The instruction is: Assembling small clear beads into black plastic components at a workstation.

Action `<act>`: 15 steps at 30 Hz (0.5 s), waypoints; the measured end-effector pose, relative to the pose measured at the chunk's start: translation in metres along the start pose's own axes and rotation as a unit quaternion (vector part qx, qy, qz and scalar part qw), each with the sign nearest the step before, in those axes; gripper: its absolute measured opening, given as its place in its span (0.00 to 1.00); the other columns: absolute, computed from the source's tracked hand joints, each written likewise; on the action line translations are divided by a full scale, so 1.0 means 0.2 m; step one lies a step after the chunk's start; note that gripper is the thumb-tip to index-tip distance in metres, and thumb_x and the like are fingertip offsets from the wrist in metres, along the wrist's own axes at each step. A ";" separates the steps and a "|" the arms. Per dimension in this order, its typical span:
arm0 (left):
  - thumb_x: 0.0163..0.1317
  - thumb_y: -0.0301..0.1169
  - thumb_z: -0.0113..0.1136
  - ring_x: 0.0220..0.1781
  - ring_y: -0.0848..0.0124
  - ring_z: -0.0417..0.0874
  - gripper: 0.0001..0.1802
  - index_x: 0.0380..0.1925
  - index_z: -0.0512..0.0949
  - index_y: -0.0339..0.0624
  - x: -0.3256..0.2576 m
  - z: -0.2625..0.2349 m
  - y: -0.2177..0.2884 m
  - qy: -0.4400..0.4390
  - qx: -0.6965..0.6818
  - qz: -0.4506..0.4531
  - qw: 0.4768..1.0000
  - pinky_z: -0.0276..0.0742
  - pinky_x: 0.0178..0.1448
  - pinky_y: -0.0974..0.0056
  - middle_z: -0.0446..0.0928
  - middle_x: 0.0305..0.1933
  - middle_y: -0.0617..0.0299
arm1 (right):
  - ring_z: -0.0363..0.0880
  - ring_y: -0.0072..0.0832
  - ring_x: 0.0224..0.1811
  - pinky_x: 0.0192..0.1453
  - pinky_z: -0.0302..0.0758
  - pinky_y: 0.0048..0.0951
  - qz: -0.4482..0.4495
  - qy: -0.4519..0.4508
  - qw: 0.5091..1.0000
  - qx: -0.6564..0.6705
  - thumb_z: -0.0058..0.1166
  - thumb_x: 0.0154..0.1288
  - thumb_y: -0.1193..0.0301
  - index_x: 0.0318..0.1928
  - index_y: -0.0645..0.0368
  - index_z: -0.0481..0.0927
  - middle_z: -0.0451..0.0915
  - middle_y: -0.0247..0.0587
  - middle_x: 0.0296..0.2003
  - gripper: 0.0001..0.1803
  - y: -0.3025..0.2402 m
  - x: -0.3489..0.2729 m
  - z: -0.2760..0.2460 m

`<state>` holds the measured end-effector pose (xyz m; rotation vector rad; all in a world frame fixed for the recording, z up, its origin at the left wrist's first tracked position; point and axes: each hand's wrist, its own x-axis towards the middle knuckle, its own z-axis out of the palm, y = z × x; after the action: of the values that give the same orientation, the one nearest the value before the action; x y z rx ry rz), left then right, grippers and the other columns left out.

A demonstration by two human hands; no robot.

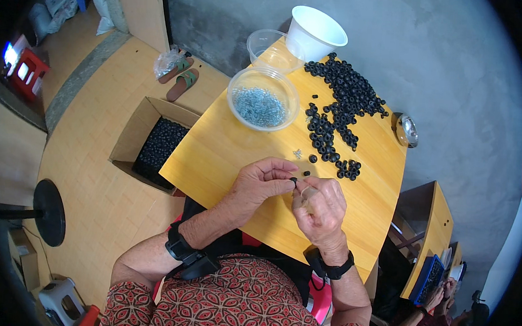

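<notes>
Over the near part of the yellow table, my left hand [255, 183] pinches a small round black piece [294, 180] between thumb and fingertips. My right hand [320, 208] is closed, its fingertips meeting the same piece from the right; what it grips is hidden by its fingers. Just beyond them on the wood lie a loose black piece [306, 173] and another, plus a few tiny silver parts [297, 154]. A pile of black ring-like pieces [350, 91] spreads over the far right. A clear tub [291, 118] holds many small shiny silver-blue parts.
A white bucket [318, 27] and a clear container [266, 44] stand at the table's far end. A metal bowl [405, 130] sits by the right edge. On the floor at left, a cardboard box [131, 134] holds black pieces. A co-worker's hands [441, 292] are at lower right.
</notes>
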<state>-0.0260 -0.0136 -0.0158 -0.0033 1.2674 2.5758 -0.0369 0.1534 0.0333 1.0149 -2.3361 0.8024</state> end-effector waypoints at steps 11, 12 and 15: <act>0.62 0.22 0.62 0.48 0.76 0.80 0.19 0.55 0.75 0.37 0.00 0.00 0.01 -0.003 -0.063 -0.029 0.998 0.78 0.54 0.71 0.81 0.47 0.60 | 0.79 0.39 0.38 0.41 0.76 0.34 0.098 0.032 0.989 0.109 0.65 0.48 0.84 0.40 0.63 0.80 0.79 0.47 0.36 0.16 -0.01 0.00 0.03; 0.63 0.23 0.61 0.48 0.75 0.81 0.19 0.54 0.75 0.37 0.00 0.00 0.01 -0.007 -0.055 -0.035 0.998 0.78 0.55 0.70 0.80 0.47 0.60 | 0.79 0.39 0.38 0.41 0.77 0.34 0.102 0.032 0.989 0.105 0.65 0.48 0.84 0.40 0.63 0.80 0.79 0.47 0.36 0.16 -0.01 0.00 0.03; 0.64 0.25 0.61 0.48 0.75 0.81 0.17 0.53 0.76 0.38 0.00 0.00 0.02 -0.008 -0.048 -0.049 0.998 0.78 0.56 0.69 0.80 0.46 0.61 | 0.79 0.40 0.38 0.42 0.77 0.34 0.098 0.030 0.991 0.088 0.65 0.48 0.84 0.40 0.63 0.80 0.79 0.47 0.36 0.16 -0.01 0.01 0.03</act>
<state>-0.0265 -0.0150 -0.0130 -0.0623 1.1094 2.5441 -0.0374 0.1475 0.0312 0.8258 -2.3711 1.1158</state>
